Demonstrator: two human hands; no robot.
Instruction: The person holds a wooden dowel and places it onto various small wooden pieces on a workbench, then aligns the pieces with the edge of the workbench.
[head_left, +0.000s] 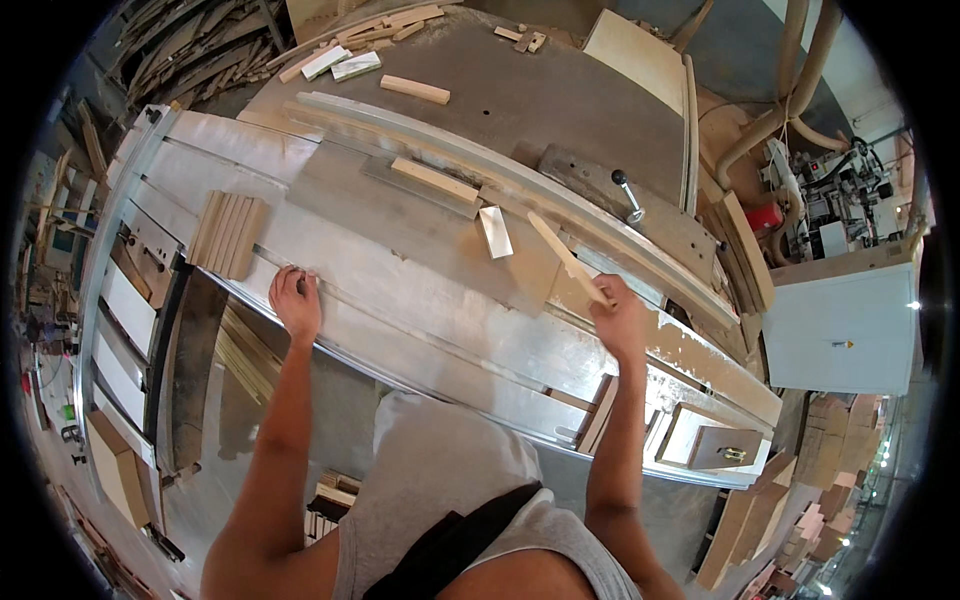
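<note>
My right hand (620,318) is closed around the near end of a thin, pale wooden stick (563,254), whose far end points up and left over the metal saw table (400,300). Close to the stick's tip lies a short white-faced wood block (495,232). Behind that block, a wooden strip (435,180) lies along the long fence (500,170). My left hand (296,302) rests at the table's near edge, its fingers bent and a little apart, with nothing visible in them. Just beyond it sits a row of several wood pieces (228,235) side by side.
Offcuts (415,90) and two white-faced blocks (356,66) lie on the dark far tabletop. A black-knobbed lever (628,195) stands on a metal plate right of the middle. At the right are a white cabinet (840,335) and a hose (800,60).
</note>
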